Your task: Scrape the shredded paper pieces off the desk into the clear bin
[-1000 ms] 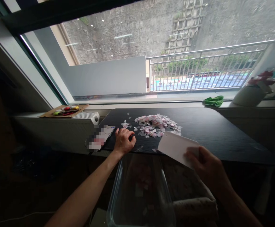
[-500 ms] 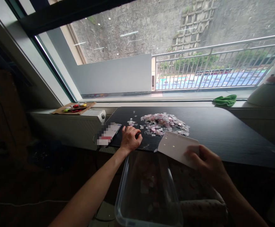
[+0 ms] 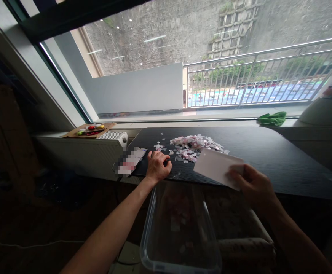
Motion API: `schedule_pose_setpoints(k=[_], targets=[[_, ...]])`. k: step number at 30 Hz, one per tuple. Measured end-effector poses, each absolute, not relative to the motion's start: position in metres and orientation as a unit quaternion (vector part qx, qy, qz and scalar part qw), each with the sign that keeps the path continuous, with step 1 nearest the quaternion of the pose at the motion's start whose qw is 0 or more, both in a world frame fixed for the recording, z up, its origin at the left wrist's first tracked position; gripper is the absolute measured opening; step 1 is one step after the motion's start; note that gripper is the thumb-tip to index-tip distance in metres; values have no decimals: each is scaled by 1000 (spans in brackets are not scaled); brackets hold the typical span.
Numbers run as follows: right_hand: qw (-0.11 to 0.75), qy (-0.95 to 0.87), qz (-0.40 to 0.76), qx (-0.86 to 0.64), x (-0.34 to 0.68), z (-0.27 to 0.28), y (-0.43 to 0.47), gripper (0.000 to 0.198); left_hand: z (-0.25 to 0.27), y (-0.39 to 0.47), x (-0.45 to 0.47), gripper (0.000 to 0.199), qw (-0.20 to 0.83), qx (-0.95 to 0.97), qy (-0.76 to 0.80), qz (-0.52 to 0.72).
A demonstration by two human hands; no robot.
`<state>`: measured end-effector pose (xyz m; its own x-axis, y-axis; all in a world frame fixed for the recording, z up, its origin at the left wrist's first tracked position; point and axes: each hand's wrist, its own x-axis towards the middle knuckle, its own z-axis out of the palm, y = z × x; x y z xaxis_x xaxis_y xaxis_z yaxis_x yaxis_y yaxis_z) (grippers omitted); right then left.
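My right hand [image 3: 254, 184] grips a stiff white card [image 3: 216, 167] by its right end, thumb on top. The card hovers tilted over the front of a black table [image 3: 254, 152], its left part in front of a heap of small pale pink and white paper pieces [image 3: 194, 142]. My left hand [image 3: 158, 165] rests by the table's front edge with curled fingers; whatever is inside them is hidden. Below the edge stands a clear plastic bin [image 3: 144, 243] with some paper pieces [image 3: 183, 220] in it.
A partly blurred phone [image 3: 139, 153] lies left of my left hand. Beyond it is a white radiator [image 3: 117, 141] and cardboard [image 3: 67, 133] carrying colourful items. A green cloth [image 3: 273, 118] lies on the window sill. A wrapped bundle [image 3: 243, 243] sits right of the bin.
My right hand has raised the white card slightly and shifted it right. A small paper piece at the table's front edge is no longer there. My left hand has stayed in place.
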<state>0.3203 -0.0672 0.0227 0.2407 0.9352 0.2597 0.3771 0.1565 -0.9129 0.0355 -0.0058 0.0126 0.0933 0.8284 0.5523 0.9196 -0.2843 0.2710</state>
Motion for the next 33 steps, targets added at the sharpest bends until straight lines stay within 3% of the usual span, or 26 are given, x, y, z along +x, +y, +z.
schedule_pose_setpoints(k=[4,8,24,33], targets=[[492,-573,160,-636,337,23,-48,27,13,-6,35,13,71,-738,-592,-317],[473,-606,124,-628,331,21,-40,26,13,-5,34,14,73,-739,-590,-317],[468,-634,212,-578,315,20,-43,27,12,-6,34,13,72,-739,-591,-315],[460,-628,179,-602,319,25,-51,24,13,-7,35,12,72,-739,-590,-317]])
